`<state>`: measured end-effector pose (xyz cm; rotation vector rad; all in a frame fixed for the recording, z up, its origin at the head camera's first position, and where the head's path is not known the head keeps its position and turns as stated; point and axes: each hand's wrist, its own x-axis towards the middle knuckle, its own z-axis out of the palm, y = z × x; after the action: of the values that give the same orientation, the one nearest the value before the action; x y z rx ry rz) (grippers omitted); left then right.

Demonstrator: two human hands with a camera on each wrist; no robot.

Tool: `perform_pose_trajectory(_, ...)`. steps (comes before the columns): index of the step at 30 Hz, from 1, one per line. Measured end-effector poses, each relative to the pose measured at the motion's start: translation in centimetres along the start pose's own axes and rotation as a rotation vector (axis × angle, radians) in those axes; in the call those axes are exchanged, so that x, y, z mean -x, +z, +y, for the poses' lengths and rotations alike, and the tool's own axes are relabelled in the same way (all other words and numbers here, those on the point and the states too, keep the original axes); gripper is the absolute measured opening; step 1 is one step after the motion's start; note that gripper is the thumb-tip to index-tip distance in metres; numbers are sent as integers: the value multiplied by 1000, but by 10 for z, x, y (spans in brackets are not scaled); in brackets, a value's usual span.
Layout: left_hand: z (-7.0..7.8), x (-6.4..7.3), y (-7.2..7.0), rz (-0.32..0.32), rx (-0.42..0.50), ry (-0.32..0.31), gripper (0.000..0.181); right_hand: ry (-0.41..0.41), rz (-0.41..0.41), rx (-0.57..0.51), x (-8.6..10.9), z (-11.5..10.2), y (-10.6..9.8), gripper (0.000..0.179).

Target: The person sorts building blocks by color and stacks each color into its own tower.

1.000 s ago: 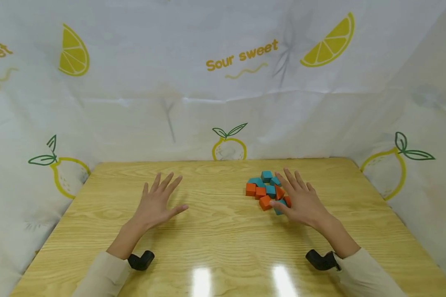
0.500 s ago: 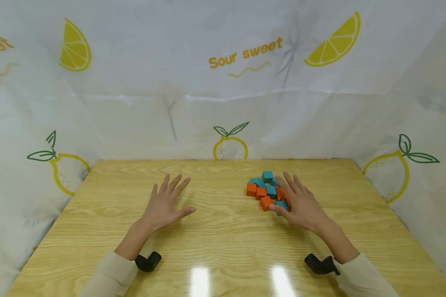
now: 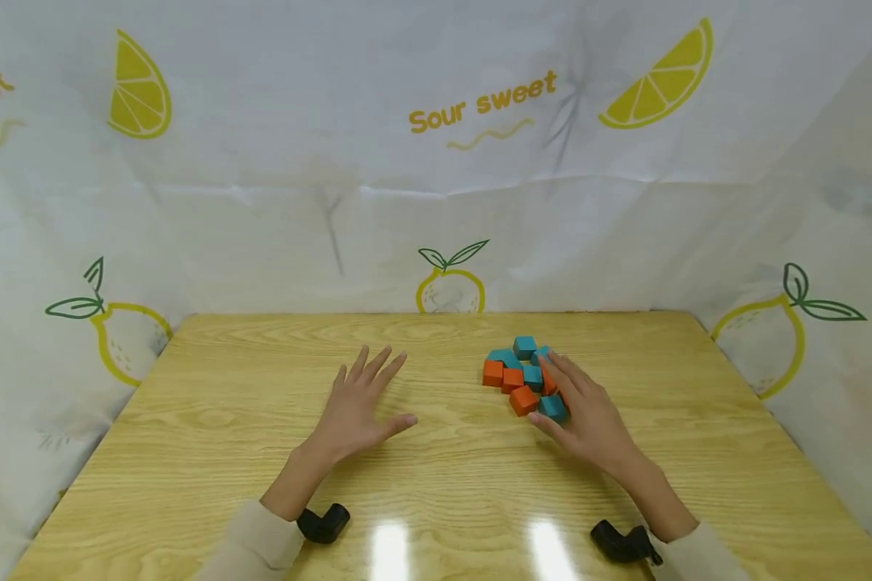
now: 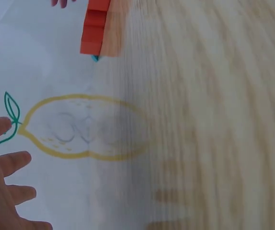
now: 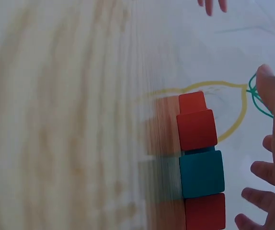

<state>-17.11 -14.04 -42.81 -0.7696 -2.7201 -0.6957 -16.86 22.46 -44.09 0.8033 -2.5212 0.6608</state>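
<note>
Several orange and blue toy blocks lie in a loose cluster on the wooden table (image 3: 436, 476), right of the middle. Among them are an orange cube (image 3: 523, 401), a blue block (image 3: 552, 407) and a blue cube (image 3: 525, 348) at the back. My right hand (image 3: 592, 424) hovers over the cluster's right side, fingers spread and thumb apart, covering some blocks; it holds nothing. In the right wrist view a blue block (image 5: 202, 174) stands between red-orange ones, apart from the fingers. My left hand (image 3: 356, 415) is held above the table left of the blocks, fingers spread, with nothing in it.
A white cloth (image 3: 283, 161) printed with lemons and lettering stands behind the table and along both sides. A black wrist mount (image 3: 324, 524) sits at the left wrist, and another black mount (image 3: 625, 542) at the right.
My left hand has moved to the right, toward the middle of the table. My right hand has shifted slightly nearer to me, its fingers drawn closer together. The blocks have stayed in place.
</note>
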Motion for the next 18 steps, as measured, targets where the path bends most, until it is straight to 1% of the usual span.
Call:
perform_pose_trajectory(2, 5, -2, 5, 10, 29, 10, 95, -14, 27, -22, 2, 0, 2, 76)
perform_pose_trajectory(6, 11, -4, 17, 25, 52, 18, 95, -49, 77, -65, 5, 1, 6, 69)
perform_pose_trajectory(10, 16, -6, 28, 44, 94, 26, 93, -83, 106, -95, 6, 1, 11, 62)
perform_pose_trajectory(13, 18, -6, 35, 52, 133, 40, 89, -97, 114, -103, 7, 1, 15, 57)
perform_pose_trajectory(15, 19, -5, 39, 46, 155, 44, 84, -114, 130, -98, 7, 2, 18, 55)
perform_pose_trajectory(18, 20, -2, 44, 47, 189, 54, 80, -112, 144, -83, 7, 3, 21, 50)
